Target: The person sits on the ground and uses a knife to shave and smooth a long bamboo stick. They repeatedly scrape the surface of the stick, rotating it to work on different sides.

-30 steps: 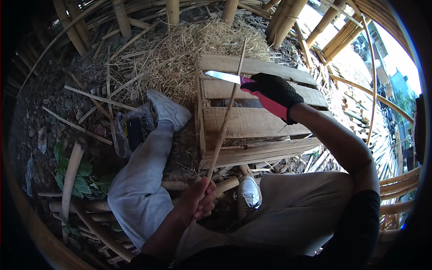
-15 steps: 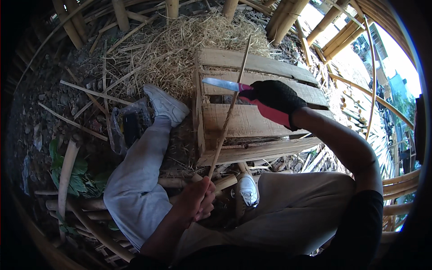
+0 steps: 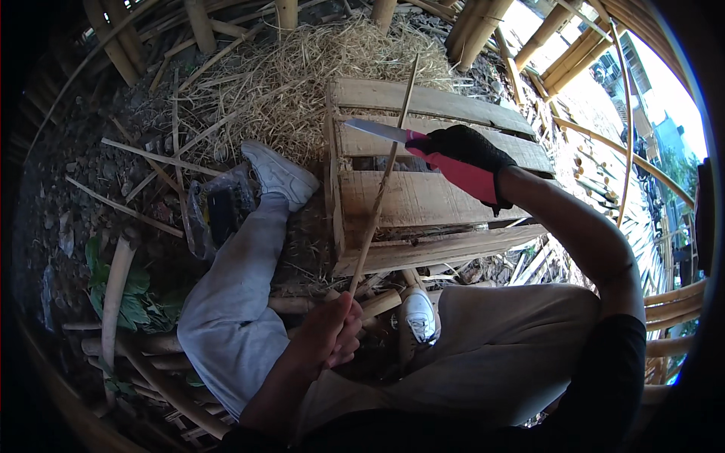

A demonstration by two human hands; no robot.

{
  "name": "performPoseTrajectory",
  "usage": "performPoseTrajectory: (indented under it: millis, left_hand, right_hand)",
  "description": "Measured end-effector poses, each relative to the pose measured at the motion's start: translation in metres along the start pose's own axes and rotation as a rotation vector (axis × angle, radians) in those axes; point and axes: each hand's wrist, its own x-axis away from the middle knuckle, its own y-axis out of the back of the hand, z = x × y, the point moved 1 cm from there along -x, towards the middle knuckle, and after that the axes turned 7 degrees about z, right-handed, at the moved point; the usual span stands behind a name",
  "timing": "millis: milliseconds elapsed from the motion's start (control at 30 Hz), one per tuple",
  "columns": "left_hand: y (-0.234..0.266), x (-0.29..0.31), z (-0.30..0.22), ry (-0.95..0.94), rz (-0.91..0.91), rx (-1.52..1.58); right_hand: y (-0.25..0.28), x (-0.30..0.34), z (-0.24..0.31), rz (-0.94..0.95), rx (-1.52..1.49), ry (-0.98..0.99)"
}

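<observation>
**Knife laid against a bamboo strip**

The bare left hand [image 3: 330,336] is fisted around the lower end of a thin, pale bamboo strip [image 3: 381,185], which slants up across the wooden crate [image 3: 423,200]. Straw and sticks crowd the ground at left. The gloved right hand [image 3: 470,155] clasps a pink-handled knife [image 3: 389,133], its blade meeting the strip.

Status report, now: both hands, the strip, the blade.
Left hand bare, gripping bamboo strip at its near end. Right hand gloved, holding knife with blade against the strip. Wooden pallet under the work.
</observation>
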Motion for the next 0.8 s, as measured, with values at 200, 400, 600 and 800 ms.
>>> performPoseTrajectory:
  millis: [200,400,600,800]
  left_hand:
    - [0.005,-0.004,0.002,-0.029,0.022,-0.025]
    - [0.009,-0.007,0.005,-0.056,0.029,-0.026]
    - [-0.012,-0.011,0.01,-0.272,-0.215,-0.499]
    - [-0.002,-0.013,0.016,-0.217,-0.23,-0.472]
  right_hand:
    - [-0.007,0.018,0.025,0.267,-0.155,-0.132]
    - [-0.01,0.017,0.027,0.285,-0.481,-0.068]
    - [-0.018,0.02,0.032,0.204,-0.265,-0.009]
    - [-0.002,0.018,0.031,-0.021,0.014,0.09]
